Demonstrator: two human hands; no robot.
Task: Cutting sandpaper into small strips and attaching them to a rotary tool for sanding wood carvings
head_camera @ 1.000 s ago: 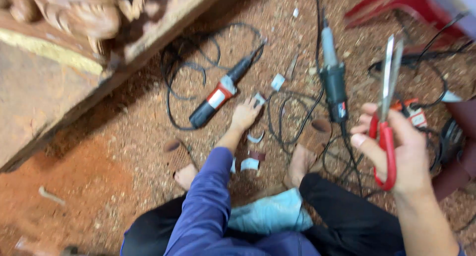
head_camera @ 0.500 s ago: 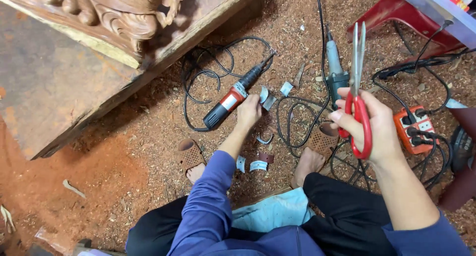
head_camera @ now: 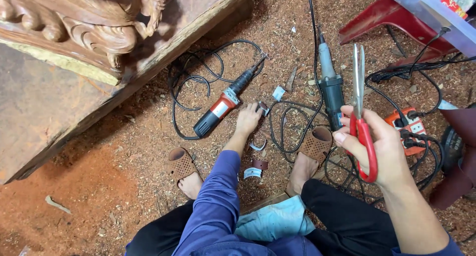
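Note:
My right hand (head_camera: 379, 147) holds red-handled scissors (head_camera: 361, 112) upright, blades closed and pointing away from me. My left hand (head_camera: 248, 119) reaches down to the sawdust floor and pinches a small strip of sandpaper (head_camera: 263, 107). Just left of that hand lies a red and black rotary tool (head_camera: 225, 102) with its coiled black cord. More cut sandpaper strips (head_camera: 255, 161) lie between my feet, which wear brown perforated sandals (head_camera: 181, 162).
A grey and black power tool (head_camera: 329, 87) lies beside the scissors. An orange power strip (head_camera: 406, 124) with tangled cables sits at right. A large carved wooden piece (head_camera: 79, 42) fills the upper left. A red stool (head_camera: 391, 15) stands behind, upper right.
My right hand with the scissors has drifted left and lower in view. My left hand stays on the floor by the sandpaper strip. The view has tilted, showing more of the carved wood.

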